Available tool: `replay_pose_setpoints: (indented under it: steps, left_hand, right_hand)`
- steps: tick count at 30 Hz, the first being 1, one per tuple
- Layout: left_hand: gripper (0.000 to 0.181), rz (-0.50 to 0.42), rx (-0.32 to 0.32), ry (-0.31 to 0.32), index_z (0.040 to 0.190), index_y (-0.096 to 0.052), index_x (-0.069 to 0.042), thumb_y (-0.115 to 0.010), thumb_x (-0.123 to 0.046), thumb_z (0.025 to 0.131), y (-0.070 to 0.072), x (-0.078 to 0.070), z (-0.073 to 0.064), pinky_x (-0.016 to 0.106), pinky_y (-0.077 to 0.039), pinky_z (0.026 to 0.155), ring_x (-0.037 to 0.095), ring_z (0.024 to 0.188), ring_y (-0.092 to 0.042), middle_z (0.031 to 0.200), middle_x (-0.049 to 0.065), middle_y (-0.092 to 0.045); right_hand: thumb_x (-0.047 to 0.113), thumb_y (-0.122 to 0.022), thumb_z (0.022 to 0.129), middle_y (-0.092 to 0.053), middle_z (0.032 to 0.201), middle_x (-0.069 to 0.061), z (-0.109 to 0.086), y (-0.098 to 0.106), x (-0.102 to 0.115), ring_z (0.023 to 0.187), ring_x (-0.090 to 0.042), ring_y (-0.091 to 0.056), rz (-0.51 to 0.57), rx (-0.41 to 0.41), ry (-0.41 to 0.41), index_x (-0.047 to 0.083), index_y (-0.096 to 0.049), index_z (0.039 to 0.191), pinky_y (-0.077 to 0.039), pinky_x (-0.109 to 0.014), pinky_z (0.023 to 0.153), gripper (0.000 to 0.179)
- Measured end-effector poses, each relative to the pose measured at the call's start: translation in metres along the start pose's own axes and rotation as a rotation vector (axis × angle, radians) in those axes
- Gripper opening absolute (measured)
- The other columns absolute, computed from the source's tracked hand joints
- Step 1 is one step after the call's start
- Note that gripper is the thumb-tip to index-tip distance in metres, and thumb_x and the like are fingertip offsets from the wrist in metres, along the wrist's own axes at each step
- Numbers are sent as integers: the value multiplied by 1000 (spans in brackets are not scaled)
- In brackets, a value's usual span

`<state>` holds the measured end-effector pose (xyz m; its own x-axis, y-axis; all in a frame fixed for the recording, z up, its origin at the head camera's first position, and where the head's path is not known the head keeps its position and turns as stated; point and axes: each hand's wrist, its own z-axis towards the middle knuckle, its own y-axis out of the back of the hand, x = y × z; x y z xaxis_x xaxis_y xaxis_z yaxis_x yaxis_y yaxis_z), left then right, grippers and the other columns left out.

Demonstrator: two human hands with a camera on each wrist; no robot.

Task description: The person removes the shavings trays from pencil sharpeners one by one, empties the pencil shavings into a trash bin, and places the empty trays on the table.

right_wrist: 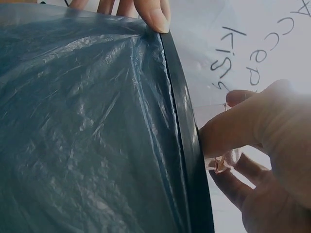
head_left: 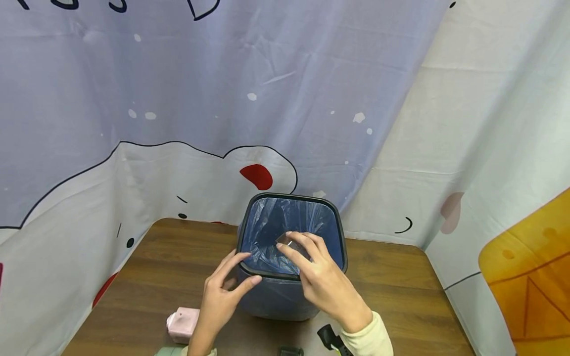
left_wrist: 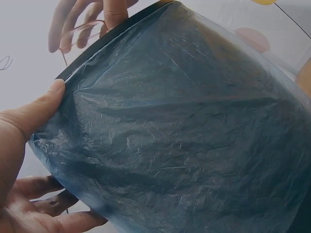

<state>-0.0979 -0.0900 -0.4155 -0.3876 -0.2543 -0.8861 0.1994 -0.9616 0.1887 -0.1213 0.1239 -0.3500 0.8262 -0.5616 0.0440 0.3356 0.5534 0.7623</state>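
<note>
A trash can (head_left: 276, 299) with a dark rim stands upright on the table, lined with a translucent blue bag (left_wrist: 170, 136). My left hand (head_left: 222, 291) grips its front left corner, the thumb against the rim and the other fingers spread around the side. Over the opening, my right hand (head_left: 327, 277) holds a small clear plastic box (right_wrist: 221, 162) between thumb and fingers. The fingers hide much of the box. In the right wrist view, the box shows just beyond the dark rim (right_wrist: 187, 126).
On the brown wooden table (head_left: 383, 287), a pink box-shaped item (head_left: 183, 324) lies left of my left forearm. A black device with a strap (head_left: 329, 337) is near my right wrist, and a small dark object (head_left: 290, 351) sits at the bottom edge. A printed curtain (head_left: 213, 99) hangs behind.
</note>
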Motion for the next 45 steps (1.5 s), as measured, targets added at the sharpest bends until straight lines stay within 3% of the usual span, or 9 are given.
replay_pose_setpoints:
  steps: [11, 18, 23, 29, 33, 41, 45]
  left_hand:
    - [46, 1, 8, 19, 117, -61, -22, -77, -18, 74, 0, -2, 0, 49, -48, 80, 30, 120, -45, 135, 14, -46]
    - [46, 1, 12, 32, 117, -61, -21, -77, -18, 74, 0, -2, -1, 49, -48, 80, 31, 121, -45, 135, 15, -45]
    - [46, -1, 11, 29, 117, -62, -20, -77, -17, 74, 0, -3, -1, 48, -48, 81, 31, 121, -44, 135, 15, -45]
    - [46, -4, 9, 27, 117, -62, -21, -77, -17, 74, 1, -3, 0, 47, -48, 81, 29, 121, -45, 135, 15, -46]
    - [46, -5, 10, 27, 117, -62, -21, -77, -17, 74, 1, -4, -1, 48, -48, 80, 30, 121, -45, 135, 15, -46]
    - [46, 2, 8, 25, 117, -62, -21, -77, -18, 73, 1, -4, 0, 46, -49, 80, 28, 120, -45, 135, 15, -46]
    - [46, 4, 9, 27, 117, -62, -21, -77, -18, 73, 1, -4, -1, 46, -49, 81, 28, 120, -45, 135, 14, -46]
  right_hand:
    - [-11, -54, 70, -41, 134, -13, -6, 1, -2, 117, -29, -38, 77, -70, -89, 9, -50, 130, -44, -30, 76, 63]
    - [-7, -68, 68, -44, 130, -14, -10, 1, -4, 113, -27, -43, 144, -134, -152, 7, -50, 129, -45, -31, 81, 65]
    - [-2, -72, 67, -47, 126, -13, -14, -1, -4, 113, -27, -48, 213, -185, -243, 6, -50, 129, -45, -30, 86, 66]
    - [-9, -75, 65, -49, 119, -18, -8, 10, 9, 99, -31, -55, 396, -240, -393, 0, -51, 125, -53, -34, 73, 65]
    - [-14, -73, 65, -49, 117, -22, -2, 19, 18, 97, -35, -54, 544, -262, -488, -5, -50, 123, -53, -37, 71, 63]
    - [-7, -74, 70, -49, 121, -15, -16, 7, 4, 106, -32, -53, 810, -294, -613, 5, -48, 128, -51, -33, 80, 64]
    - [-6, -72, 72, -47, 125, -18, -22, 4, -3, 109, -32, -53, 943, -291, -632, 5, -47, 130, -50, -34, 81, 64]
